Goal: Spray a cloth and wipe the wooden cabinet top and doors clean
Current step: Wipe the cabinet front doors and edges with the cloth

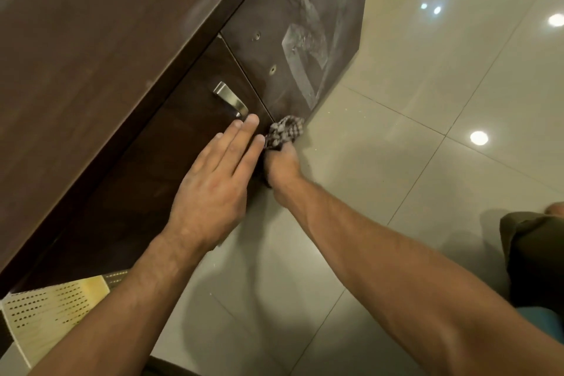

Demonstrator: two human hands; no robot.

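The dark wooden cabinet top (100,27) runs along the left. Below it is a door (171,143) with a silver handle (230,99). My left hand (213,180) lies flat on this door with straight fingers, fingertips just below the handle. My right hand (282,168) grips a bunched checked cloth (285,131) and holds it against the bottom of the seam between this door and the far door (274,49). The far door has two screw holes and dusty smears. No spray bottle is in view.
Glossy beige floor tiles (427,131) spread to the right. A perforated cream-coloured object (45,308) stands by the cabinet at the lower left. My knee in dark green cloth (534,253) is at the right edge.
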